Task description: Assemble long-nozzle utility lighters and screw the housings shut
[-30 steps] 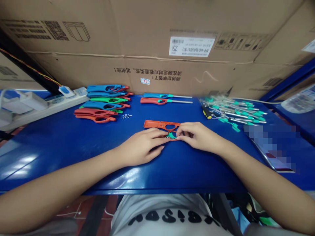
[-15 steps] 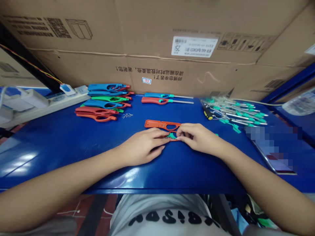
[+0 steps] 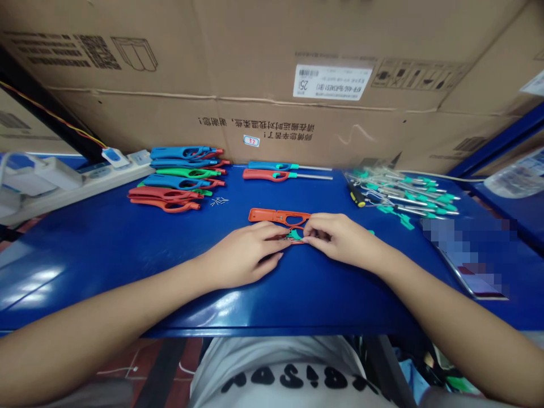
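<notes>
Both hands meet over an opened orange lighter half-shell (image 3: 297, 242) lying on the blue table. A green trigger piece (image 3: 294, 234) sits in it, and part of the shell is hidden under my fingers. My left hand (image 3: 250, 252) is closed on the shell's left part, fingers pressed along it. At the right side, my right hand (image 3: 335, 233) pinches at the shell near the green piece; exactly what lies between its fingertips is hidden. Just beyond them rests the other orange half-shell (image 3: 278, 216), its inside facing up.
Blue, green and red lighter handles (image 3: 178, 180) are stacked at left beside small screws (image 3: 219, 202). Two lighters (image 3: 272, 175) lie at the back. At right are metal tubes with green parts (image 3: 408, 192), a black-yellow screwdriver (image 3: 357, 195) and a phone (image 3: 463, 260). Cardboard (image 3: 170, 107) stands behind.
The whole view has shifted slightly. Both hands stay at the orange shell in nearly the same pose, with only slight finger motion at most.
</notes>
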A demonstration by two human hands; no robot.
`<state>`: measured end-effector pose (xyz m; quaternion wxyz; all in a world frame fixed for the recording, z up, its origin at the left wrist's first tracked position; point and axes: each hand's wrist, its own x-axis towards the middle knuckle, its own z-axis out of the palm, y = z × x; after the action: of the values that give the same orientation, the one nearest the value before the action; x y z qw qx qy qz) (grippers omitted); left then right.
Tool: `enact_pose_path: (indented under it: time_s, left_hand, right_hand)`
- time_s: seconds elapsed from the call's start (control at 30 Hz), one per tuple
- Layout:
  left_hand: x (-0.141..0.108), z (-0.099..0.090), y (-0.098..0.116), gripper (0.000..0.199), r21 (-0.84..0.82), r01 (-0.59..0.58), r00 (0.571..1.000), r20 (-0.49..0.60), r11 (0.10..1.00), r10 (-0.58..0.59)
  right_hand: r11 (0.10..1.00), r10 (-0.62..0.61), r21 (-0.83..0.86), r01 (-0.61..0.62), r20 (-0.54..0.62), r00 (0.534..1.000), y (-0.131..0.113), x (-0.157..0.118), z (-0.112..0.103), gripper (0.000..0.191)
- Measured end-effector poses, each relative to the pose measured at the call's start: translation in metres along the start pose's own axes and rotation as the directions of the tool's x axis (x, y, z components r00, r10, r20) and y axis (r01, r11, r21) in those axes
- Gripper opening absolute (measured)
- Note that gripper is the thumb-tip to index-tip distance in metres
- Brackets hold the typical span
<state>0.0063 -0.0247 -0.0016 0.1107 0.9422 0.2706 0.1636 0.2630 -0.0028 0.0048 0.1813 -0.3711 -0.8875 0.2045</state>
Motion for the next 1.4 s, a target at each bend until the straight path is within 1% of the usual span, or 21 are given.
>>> enact_pose_path:
  time_s: [0.2,0.3,0.37,0.43,0.53,0.63,0.7,0.8,0.87,0.97,1.1,1.17,1.23,1.3,1.4]
  left_hand:
    - [0.000,0.001,-0.004,0.043,-0.053,-0.014,1.000,-0.007,0.998,0.013]
    - [-0.001,0.001,-0.007,0.038,-0.068,-0.015,0.999,-0.033,0.998,0.013]
    - [-0.002,0.001,-0.008,0.032,-0.067,-0.006,0.998,-0.063,0.998,0.002]
    - [-0.003,-0.002,-0.008,0.028,-0.056,0.009,0.996,-0.093,0.998,-0.014]
    - [-0.002,-0.008,-0.008,0.025,-0.002,0.028,0.993,-0.117,1.000,-0.028]
    - [0.000,-0.016,-0.013,0.025,0.074,0.047,0.988,-0.150,0.996,-0.035]
    - [0.000,-0.019,-0.021,0.028,0.119,0.077,0.985,-0.166,0.990,-0.057]
    - [-0.001,-0.021,-0.035,0.032,0.176,0.151,0.984,-0.121,0.973,-0.131]
    - [-0.001,-0.021,-0.042,0.034,0.185,0.181,0.982,-0.088,0.966,-0.167]
    - [-0.002,-0.021,-0.047,0.034,0.136,0.184,0.983,-0.053,0.974,-0.178]
    - [-0.001,-0.023,-0.048,0.032,0.063,0.185,0.983,-0.020,0.981,-0.184]
    - [-0.001,-0.023,-0.050,0.029,0.050,0.170,0.985,-0.025,0.984,-0.169]
    - [-0.001,-0.022,-0.051,0.027,0.049,0.154,0.987,-0.053,0.987,-0.152]
    - [0.000,-0.021,-0.050,0.027,0.040,0.173,0.980,-0.109,0.984,-0.168]
    - [0.001,-0.022,-0.043,0.028,-0.056,0.244,0.949,-0.190,0.968,-0.251]
  right_hand:
    - [1.000,-0.009,0.007,0.009,0.000,1.000,0.002,-0.001,0.000,0.008]
    - [0.998,-0.049,0.043,0.050,-0.022,0.999,0.004,-0.001,-0.003,0.013]
    - [0.998,-0.042,0.045,0.044,-0.047,0.998,0.004,-0.002,-0.005,0.015]
    - [1.000,-0.008,0.001,0.008,-0.073,0.997,0.004,-0.004,-0.008,0.017]
    - [0.993,0.017,-0.118,-0.028,-0.093,0.996,0.005,-0.006,-0.012,0.024]
    - [0.976,-0.005,-0.214,-0.021,-0.121,0.993,0.008,-0.008,-0.017,0.028]
    - [0.967,-0.043,-0.253,0.009,-0.131,0.990,0.012,-0.007,-0.019,0.029]
    - [0.954,-0.099,-0.293,0.064,-0.106,0.989,0.018,-0.005,-0.018,0.034]
    - [0.950,-0.097,-0.307,0.067,-0.085,0.992,0.021,-0.004,-0.014,0.039]
    - [0.957,-0.047,-0.290,0.027,-0.064,0.997,0.025,-0.003,-0.009,0.044]
    - [0.967,-0.014,-0.256,-0.003,-0.062,0.998,0.027,-0.004,-0.005,0.039]
    - [0.971,-0.012,-0.239,-0.004,-0.065,0.998,0.029,-0.004,-0.005,0.036]
    - [0.978,-0.007,-0.210,-0.007,-0.066,0.998,0.029,-0.004,-0.004,0.034]
    - [0.983,0.009,-0.181,-0.023,-0.075,0.997,0.028,-0.003,-0.004,0.034]
    - [0.987,0.027,-0.153,-0.046,-0.125,0.992,0.025,-0.002,-0.004,0.047]
